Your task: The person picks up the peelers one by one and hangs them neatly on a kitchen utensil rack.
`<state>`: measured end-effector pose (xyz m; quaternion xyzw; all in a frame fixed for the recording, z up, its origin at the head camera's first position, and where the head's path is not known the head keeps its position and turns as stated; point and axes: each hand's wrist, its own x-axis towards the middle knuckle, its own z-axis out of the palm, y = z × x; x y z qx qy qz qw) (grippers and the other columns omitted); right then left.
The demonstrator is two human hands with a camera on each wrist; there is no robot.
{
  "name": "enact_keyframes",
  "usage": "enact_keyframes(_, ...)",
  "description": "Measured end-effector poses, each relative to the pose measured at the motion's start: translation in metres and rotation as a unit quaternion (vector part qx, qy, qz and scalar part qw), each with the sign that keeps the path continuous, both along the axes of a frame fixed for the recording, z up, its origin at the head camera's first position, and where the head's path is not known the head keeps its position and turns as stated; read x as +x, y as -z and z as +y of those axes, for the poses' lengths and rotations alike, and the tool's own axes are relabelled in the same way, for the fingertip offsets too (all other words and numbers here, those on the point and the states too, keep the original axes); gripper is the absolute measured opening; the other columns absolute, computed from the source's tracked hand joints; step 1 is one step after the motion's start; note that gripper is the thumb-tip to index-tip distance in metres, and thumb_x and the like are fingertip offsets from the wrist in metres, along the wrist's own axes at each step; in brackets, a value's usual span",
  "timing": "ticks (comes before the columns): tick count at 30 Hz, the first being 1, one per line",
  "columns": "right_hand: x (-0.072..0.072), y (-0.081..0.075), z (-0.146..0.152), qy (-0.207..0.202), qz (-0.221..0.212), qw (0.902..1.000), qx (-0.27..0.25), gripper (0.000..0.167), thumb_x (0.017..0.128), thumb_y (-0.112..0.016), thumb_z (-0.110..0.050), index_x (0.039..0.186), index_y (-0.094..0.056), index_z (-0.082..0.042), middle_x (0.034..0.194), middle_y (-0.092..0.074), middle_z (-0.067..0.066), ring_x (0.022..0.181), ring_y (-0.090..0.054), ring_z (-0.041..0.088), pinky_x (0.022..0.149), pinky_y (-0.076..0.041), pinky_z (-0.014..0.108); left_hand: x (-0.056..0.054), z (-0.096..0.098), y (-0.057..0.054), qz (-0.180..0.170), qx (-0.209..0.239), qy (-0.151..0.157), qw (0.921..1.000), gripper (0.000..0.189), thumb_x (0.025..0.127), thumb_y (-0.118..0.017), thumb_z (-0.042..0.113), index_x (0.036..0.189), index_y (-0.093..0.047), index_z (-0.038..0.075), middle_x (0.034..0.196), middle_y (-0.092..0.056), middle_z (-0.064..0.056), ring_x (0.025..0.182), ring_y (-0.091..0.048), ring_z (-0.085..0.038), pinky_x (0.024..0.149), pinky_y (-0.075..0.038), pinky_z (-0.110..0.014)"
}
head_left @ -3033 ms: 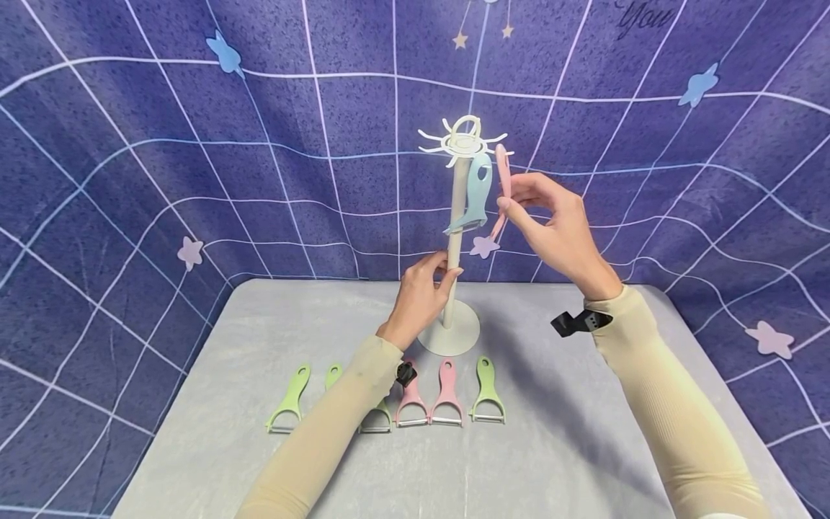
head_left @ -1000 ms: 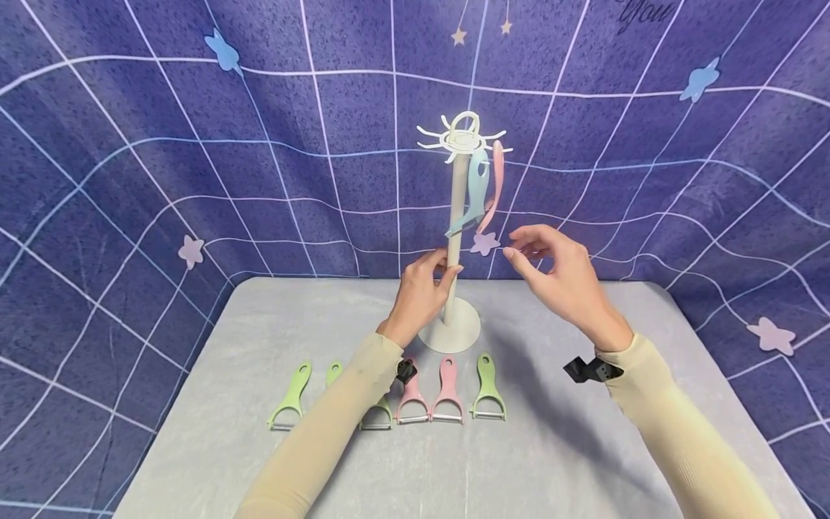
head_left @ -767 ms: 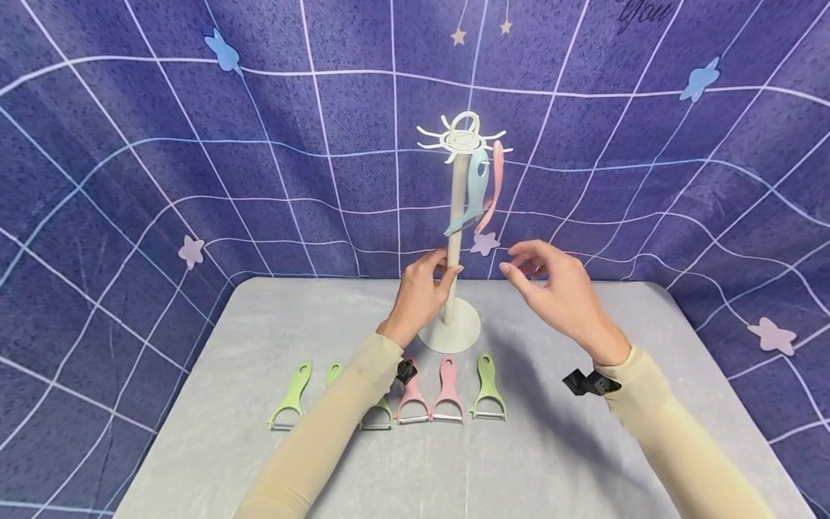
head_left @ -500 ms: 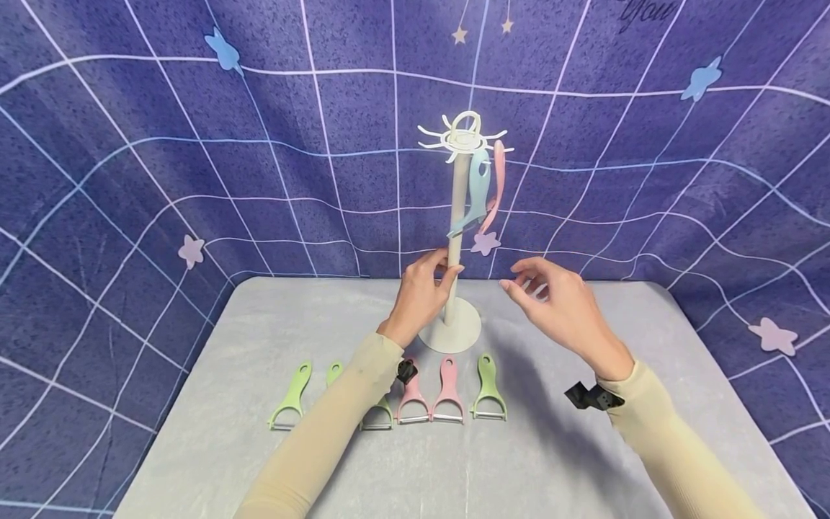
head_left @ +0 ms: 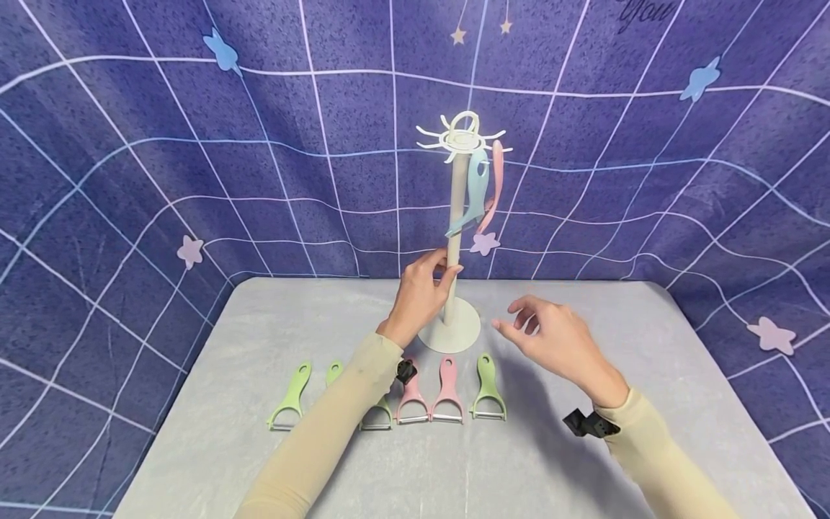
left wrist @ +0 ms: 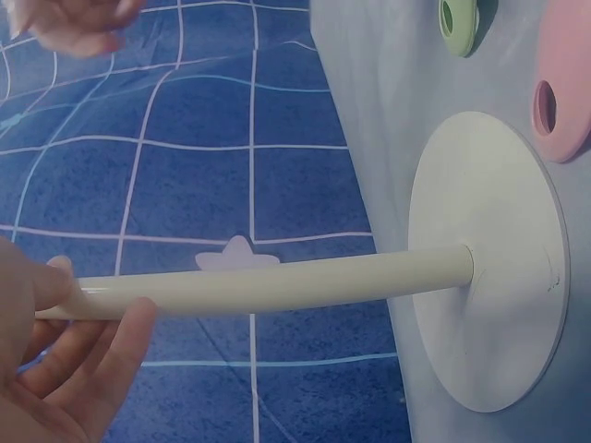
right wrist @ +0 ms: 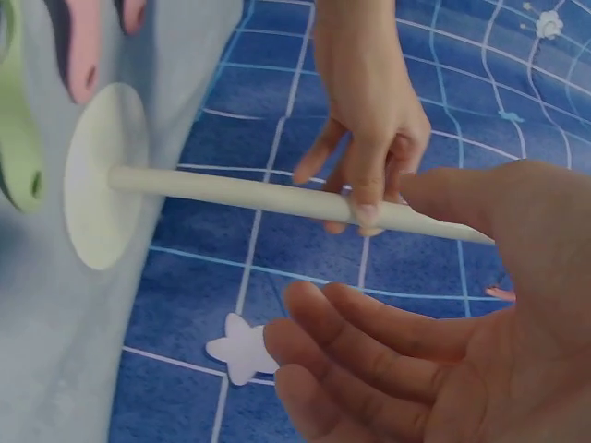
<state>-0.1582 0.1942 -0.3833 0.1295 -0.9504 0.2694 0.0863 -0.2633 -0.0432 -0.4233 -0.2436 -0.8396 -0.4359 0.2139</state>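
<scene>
Head: left hand (head_left: 420, 292) pinches stand (head_left: 457, 207); blue peeler (head_left: 477, 186), pink peeler (head_left: 498, 176) hang at its 1 o'clock; green peeler (head_left: 486, 375) on surface (head_left: 545, 476), 8 o'clock of right hand (head_left: 554, 339). Left wrist: fingers (left wrist: 129, 343) around stand, base (left wrist: 489, 351) toward 3. Right wrist: right fingers (right wrist: 397, 325) parted.

Y-peelers (head_left: 447, 376) in row on table (head_left: 402, 479), before hook stand (head_left: 458, 194) (cloth backdrop (head_left: 353, 180) behind); hanging peelers (head_left: 477, 186) at stand's right.

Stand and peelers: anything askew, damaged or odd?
Only minor: the base has faint dark marks in the left wrist view, maybe scuffs. Nothing else stands out; the left sleeve partly hides some peelers.
</scene>
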Motion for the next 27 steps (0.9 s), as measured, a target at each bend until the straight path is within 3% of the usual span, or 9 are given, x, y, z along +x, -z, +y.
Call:
enact_keyframes(13, 0.012, 0.023, -0.003, 0.012, -0.058, 0.9974, 0.041, 0.046, 0.098, -0.073, -0.056, 0.108, -0.076, -0.012, 0.081, -0.070, -0.008, 0.067, -0.060, 0.010, 0.061, -0.052, 0.039, -0.001, -0.001, 0.001, 0.000, 0.000, 0.002, 1.0000, 0.025, 0.107, -0.070, 0.023, 0.121, -0.072, 0.003, 0.105, -0.075, -0.012, 0.101, -0.076, -0.027, 0.081, -0.068, -0.042)
enact_keyframes(20, 0.017, 0.041, -0.010, 0.013, -0.086, 0.9934, 0.074, 0.047, 0.096, -0.074, -0.055, 0.105, -0.077, -0.009, 0.077, -0.069, -0.009, 0.068, -0.062, 0.016, 0.064, -0.056, 0.047, 0.001, -0.001, 0.001, -0.002, -0.004, -0.001, 1.0000, 0.023, 0.107, -0.071, 0.023, 0.121, -0.072, 0.005, 0.105, -0.075, -0.010, 0.101, -0.076, -0.024, 0.079, -0.068, -0.035)
enact_keyframes(27, 0.020, 0.060, -0.015, 0.020, -0.100, 0.9901, 0.097, 0.042, 0.093, -0.078, -0.053, 0.092, -0.075, -0.011, 0.070, -0.067, -0.007, 0.066, -0.063, 0.019, 0.066, -0.058, 0.050, 0.001, -0.001, 0.000, -0.001, -0.012, -0.004, 0.9999, 0.024, 0.107, -0.069, 0.027, 0.119, -0.072, 0.006, 0.104, -0.074, -0.008, 0.101, -0.075, -0.023, 0.078, -0.067, -0.030)
